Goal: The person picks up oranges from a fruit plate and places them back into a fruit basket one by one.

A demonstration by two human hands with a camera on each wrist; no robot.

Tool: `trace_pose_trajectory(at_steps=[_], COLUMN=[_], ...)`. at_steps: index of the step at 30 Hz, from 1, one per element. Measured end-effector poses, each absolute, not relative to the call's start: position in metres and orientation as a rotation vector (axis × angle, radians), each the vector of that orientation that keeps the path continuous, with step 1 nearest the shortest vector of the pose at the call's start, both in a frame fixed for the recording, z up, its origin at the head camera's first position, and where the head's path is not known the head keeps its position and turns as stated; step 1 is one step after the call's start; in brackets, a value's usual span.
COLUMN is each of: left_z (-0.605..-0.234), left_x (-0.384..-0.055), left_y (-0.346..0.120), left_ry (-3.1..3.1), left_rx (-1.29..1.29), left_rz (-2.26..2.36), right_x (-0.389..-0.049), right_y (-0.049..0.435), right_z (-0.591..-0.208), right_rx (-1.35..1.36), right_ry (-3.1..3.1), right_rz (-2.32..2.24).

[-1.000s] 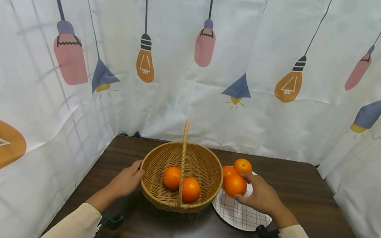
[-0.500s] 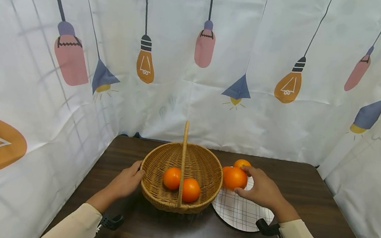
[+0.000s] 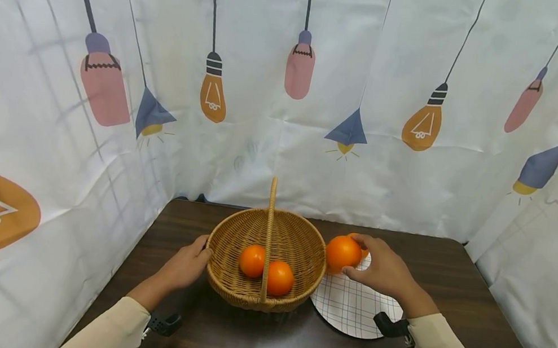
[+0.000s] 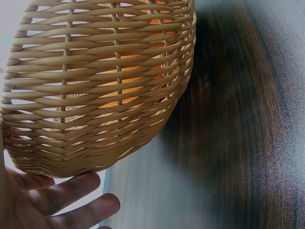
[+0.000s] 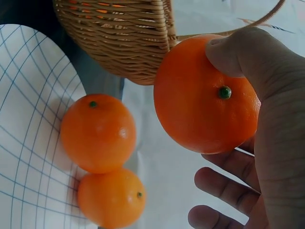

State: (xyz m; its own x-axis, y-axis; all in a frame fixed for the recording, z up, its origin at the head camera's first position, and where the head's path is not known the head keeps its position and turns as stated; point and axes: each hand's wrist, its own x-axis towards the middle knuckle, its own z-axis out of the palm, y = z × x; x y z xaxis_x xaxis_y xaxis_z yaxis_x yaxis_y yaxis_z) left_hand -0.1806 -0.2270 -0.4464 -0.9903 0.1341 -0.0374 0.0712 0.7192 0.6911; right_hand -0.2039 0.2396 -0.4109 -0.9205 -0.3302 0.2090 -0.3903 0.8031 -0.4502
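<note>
My right hand (image 3: 384, 267) grips an orange (image 5: 200, 95) between thumb and fingers, lifted over the plate beside the basket's right rim. A tan wicker basket (image 3: 302, 242) with a tall hoop handle (image 3: 271, 207) stands mid-table. Inside it lie two oranges, one left of the handle (image 3: 252, 260) and one partly behind it (image 3: 280, 278). My left hand (image 3: 185, 263) holds the basket's left rim, its thumb at the edge and other fingers under the outer wall in the left wrist view. Two more oranges, one nearer (image 5: 97, 133) and one below it (image 5: 112, 198), touch each other on the plate.
The white plate (image 3: 346, 314) with a dark grid pattern lies right of the basket, close to its side. Dark wood table (image 3: 241, 340) spreads around both. A white curtain (image 3: 260, 155) printed with lamps hangs behind the far edge and along the sides.
My right hand has raised the orange from among the others and carried it slightly left and away, toward the basket. It now covers much of the remaining oranges. My left hand stays at the rim.
</note>
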Motion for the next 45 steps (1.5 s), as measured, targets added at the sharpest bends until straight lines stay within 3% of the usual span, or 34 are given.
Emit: trace_pose_trajectory(at_steps=[45], left_z=[-0.449], left_x=[-0.182], left_y=[-0.226], left_ry=[2.851], left_rx=[0.183], left_rz=[1.132], right_x=[-0.213], right_y=[0.195], right_z=[-0.396], right_rx=[0.671], right_ry=[-2.856], right_rz=[0.801])
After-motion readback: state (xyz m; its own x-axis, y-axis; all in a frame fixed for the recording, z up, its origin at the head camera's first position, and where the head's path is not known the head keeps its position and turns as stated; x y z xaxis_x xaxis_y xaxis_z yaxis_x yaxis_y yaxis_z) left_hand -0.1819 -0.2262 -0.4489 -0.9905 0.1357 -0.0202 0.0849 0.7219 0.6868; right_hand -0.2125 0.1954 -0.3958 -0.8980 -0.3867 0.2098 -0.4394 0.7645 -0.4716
